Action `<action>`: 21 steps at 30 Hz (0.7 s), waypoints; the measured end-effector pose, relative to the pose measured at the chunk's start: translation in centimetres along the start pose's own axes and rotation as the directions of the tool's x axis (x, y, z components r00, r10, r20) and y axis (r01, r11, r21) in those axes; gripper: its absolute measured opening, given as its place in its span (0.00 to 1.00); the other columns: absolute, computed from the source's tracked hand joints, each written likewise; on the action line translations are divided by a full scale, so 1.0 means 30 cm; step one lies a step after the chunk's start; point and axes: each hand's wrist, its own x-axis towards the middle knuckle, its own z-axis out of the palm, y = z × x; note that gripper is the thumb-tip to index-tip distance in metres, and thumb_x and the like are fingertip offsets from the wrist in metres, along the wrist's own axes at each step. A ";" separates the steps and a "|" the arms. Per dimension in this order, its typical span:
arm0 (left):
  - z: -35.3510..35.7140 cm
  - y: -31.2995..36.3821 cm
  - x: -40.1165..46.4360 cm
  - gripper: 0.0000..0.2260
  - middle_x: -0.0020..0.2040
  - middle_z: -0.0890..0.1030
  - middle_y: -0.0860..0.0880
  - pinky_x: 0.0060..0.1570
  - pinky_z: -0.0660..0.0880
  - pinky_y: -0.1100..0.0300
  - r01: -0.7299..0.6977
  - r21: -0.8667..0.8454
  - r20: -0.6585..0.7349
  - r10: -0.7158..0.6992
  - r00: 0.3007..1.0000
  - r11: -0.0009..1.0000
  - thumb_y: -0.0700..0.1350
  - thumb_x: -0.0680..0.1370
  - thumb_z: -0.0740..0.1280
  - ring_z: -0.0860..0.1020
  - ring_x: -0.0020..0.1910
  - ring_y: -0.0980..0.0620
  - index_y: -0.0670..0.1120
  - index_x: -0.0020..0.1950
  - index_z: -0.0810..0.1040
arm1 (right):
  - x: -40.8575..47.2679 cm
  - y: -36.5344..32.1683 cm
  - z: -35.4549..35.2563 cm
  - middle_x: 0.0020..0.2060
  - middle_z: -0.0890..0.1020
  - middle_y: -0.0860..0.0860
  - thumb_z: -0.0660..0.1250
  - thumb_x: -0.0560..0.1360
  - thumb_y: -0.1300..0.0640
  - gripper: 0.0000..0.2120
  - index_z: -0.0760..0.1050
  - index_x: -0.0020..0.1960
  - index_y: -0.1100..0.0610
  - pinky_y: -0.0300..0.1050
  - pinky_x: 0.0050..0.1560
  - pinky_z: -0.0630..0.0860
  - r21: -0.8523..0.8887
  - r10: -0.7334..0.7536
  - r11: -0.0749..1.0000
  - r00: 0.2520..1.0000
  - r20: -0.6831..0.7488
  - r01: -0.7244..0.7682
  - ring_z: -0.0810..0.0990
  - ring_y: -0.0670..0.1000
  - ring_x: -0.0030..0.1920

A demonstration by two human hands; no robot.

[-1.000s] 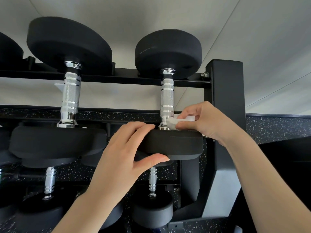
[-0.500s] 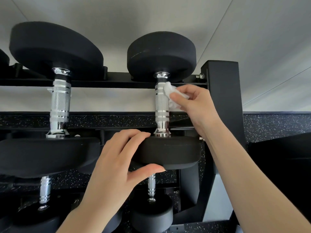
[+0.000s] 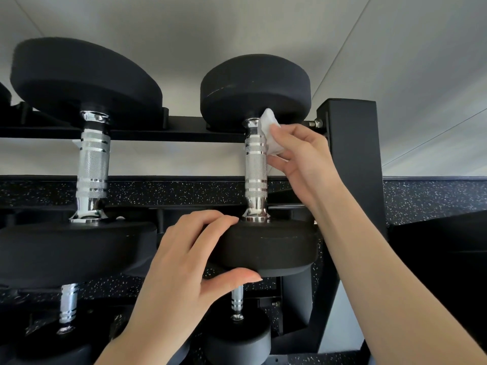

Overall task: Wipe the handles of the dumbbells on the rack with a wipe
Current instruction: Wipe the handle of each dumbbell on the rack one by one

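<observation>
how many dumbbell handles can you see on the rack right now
4. Upper row: one at left, one at right with the wipe against it. Lower row: one at left, one at right. More may lie hidden beyond the left edge.

My left hand (image 3: 181,262) reached up with curled fingers above and thumb beneath, gripping. My right hand (image 3: 300,156), higher and to its right, pinched with fingertips (image 3: 275,133), bare forearm stretched diagonally up from the lower right.

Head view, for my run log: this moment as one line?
right hand: presses wipe on handle top | left hand: grips near weight head | rack
</observation>
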 end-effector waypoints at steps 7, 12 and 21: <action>0.000 -0.009 0.001 0.28 0.60 0.71 0.58 0.60 0.66 0.63 -0.016 0.021 0.017 0.016 1.000 1.000 0.71 0.74 0.57 0.73 0.57 0.55 0.52 0.64 0.72 | 0.035 0.010 0.023 0.42 0.80 0.60 0.71 0.71 0.62 0.10 0.72 0.35 0.59 0.47 0.45 0.80 -0.021 0.001 1.000 0.995 -0.099 -0.003 0.80 0.55 0.43; 0.001 -0.013 0.002 0.28 0.60 0.71 0.58 0.61 0.64 0.65 -0.014 0.026 0.019 0.013 1.000 1.000 0.71 0.74 0.57 0.71 0.58 0.56 0.53 0.64 0.72 | 0.054 0.012 -0.008 0.37 0.81 0.56 0.69 0.73 0.64 0.10 0.71 0.35 0.60 0.45 0.44 0.81 0.099 0.093 0.991 0.995 0.022 -0.095 0.82 0.51 0.39; 0.004 -0.015 0.002 0.28 0.60 0.71 0.58 0.60 0.66 0.64 -0.025 0.014 0.014 0.025 1.000 1.000 0.71 0.74 0.57 0.72 0.58 0.55 0.52 0.64 0.71 | 0.065 0.073 -0.070 0.59 0.77 0.64 0.62 0.75 0.63 0.08 0.68 0.38 0.60 0.51 0.55 0.79 0.193 0.216 0.937 0.917 0.334 -0.291 0.77 0.63 0.60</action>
